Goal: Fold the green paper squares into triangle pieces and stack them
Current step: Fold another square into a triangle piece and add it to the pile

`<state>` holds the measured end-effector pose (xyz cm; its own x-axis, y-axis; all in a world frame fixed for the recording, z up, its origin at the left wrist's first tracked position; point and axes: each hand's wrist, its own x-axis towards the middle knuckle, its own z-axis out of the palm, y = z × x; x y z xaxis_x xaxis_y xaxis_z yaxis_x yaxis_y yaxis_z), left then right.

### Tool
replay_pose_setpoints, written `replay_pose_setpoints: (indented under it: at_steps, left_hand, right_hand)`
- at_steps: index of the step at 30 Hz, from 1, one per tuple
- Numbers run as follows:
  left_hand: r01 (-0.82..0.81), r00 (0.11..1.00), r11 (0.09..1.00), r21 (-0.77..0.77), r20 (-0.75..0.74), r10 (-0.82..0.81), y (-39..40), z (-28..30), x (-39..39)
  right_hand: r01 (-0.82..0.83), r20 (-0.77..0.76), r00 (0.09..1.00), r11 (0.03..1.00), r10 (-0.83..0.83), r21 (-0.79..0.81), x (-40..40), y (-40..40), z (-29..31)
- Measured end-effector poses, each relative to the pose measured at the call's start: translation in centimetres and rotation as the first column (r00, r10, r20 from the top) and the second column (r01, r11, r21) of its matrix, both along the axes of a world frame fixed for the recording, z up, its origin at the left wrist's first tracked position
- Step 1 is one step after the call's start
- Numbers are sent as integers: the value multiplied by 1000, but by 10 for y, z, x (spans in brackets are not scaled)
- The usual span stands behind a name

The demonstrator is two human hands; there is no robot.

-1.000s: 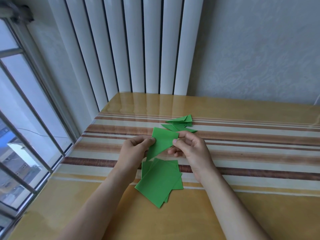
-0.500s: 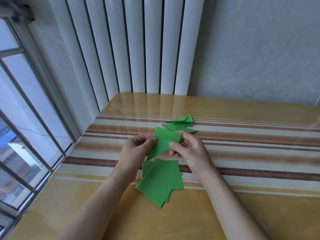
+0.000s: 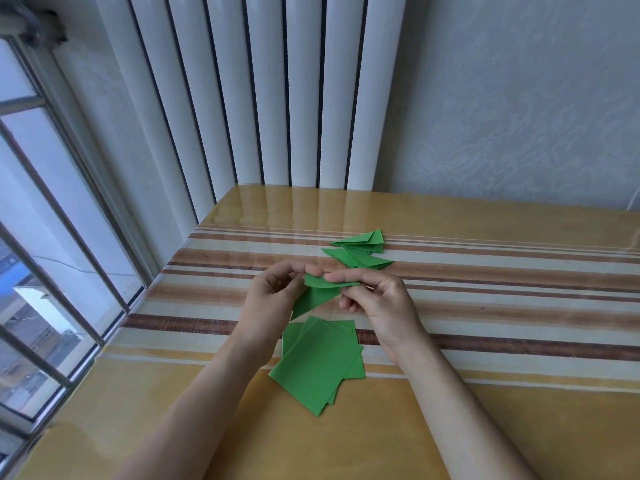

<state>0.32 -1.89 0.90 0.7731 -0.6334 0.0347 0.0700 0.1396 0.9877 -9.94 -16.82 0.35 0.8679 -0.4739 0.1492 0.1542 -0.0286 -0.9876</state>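
Observation:
I hold one green paper piece [image 3: 317,294] above the table, its top edge bent over toward me. My left hand [image 3: 273,299] pinches its left end and my right hand [image 3: 377,299] pinches its right end along the bent edge. Below my hands a loose pile of flat green paper squares [image 3: 318,362] lies on the table. Beyond my hands, several folded green triangle pieces [image 3: 360,251] lie overlapping on the striped part of the table.
The glossy yellow table [image 3: 502,427] with brown and cream stripes reaches a white radiator [image 3: 277,98] at the back. A barred window [image 3: 45,237] runs along the left edge. A pale wall [image 3: 519,98] stands behind on the right.
The held paper stood nearly flat toward me before; now its top edge is bent down, and both hands have closed in along that edge.

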Motion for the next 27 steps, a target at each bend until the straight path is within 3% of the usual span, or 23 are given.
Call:
replay_pose_setpoints:
  at_steps: [6, 10, 15, 18, 23, 27]
  left_hand:
    - [2, 992, 999, 52, -129, 5, -2, -2, 2]
    - [8, 1000, 994, 111, -26, -5, -2, -6, 1]
    - [-91, 996, 991, 99, 16, 90, 1, -7, 4]
    - [-71, 991, 991, 110, 117, 58, 0, -8, 4]
    - [-31, 971, 995, 97, 239, 7, -1, -10, 4]
    - [-99, 937, 985, 138, 345, 46, -2, -15, 7]
  right_hand:
    - [59, 35, 998, 991, -55, -120, 3, -4, -7]
    - [59, 30, 998, 983, -55, -174, 4, -4, -9]
    - [39, -54, 998, 993, -45, -112, 2, -2, -4]
    - [13, -94, 995, 999, -16, -38, 2, -4, -3]
    - [-14, -123, 992, 984, -8, -175, 4, -1, -12]
    - [53, -141, 988, 991, -70, -124, 6, -4, -16]
